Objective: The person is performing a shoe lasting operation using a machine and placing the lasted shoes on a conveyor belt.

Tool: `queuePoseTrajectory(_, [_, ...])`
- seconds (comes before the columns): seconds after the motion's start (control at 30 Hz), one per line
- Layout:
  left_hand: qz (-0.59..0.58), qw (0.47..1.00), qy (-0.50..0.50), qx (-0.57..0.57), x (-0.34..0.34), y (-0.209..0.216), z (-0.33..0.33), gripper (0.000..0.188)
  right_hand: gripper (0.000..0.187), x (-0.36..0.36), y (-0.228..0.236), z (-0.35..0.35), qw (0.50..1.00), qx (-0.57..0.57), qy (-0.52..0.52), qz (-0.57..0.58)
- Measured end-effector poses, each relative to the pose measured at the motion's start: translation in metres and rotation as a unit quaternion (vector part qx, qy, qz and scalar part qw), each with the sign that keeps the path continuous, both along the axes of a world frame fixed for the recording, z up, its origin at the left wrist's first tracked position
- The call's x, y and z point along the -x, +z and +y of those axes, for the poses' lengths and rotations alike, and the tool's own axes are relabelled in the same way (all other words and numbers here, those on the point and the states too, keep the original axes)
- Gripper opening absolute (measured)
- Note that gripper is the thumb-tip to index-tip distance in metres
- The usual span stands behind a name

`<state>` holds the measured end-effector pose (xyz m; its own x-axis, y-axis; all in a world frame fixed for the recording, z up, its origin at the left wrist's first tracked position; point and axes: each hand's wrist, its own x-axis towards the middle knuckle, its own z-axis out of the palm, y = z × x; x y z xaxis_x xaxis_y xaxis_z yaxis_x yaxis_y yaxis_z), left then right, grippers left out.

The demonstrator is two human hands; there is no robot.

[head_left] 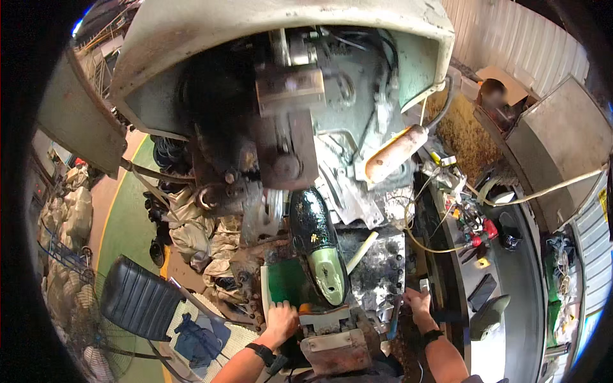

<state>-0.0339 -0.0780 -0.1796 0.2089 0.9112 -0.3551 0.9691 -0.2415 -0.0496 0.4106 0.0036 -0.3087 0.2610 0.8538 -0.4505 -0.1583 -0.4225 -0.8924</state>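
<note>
In the middle, a shoe last (330,276) with a pale green heel end carries a glossy black shoe upper (311,220). Its toe points toward the machine head (290,96). At the near left of the last, my left hand (283,321) has its fingers curled over the lower edge of a green panel (284,281) with a pale rim. Farther right, beside the metal bed (380,268), my right hand (418,304) is closed. A small pale piece shows at its fingers, but what it grips is too small to make out. Both wrists wear dark bands.
A lit lamp (396,153) hangs at the right of the machine. A pale stick (362,251) leans beside the last. On the right bench lie a red-handled tool (485,233), a phone (482,292) and a black cup (509,231). A black chair (142,300) stands left. Another person (495,102) is behind.
</note>
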Motion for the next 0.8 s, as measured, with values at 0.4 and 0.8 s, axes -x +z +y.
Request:
queuePoseTrajectory(0.4, [-0.499,0.829,0.226,0.109,0.004,0.037,-0.052,0.042,0.014,0.062,0.156,-0.014,0.969,-0.239,-0.019,-0.051])
queuePoseTrajectory(0.8, [-0.932,0.262,0.195,-0.159,0.037,0.233,-0.076,0.055,0.067,0.203,0.286,-0.142,0.593,-0.619,0.455,-0.242])
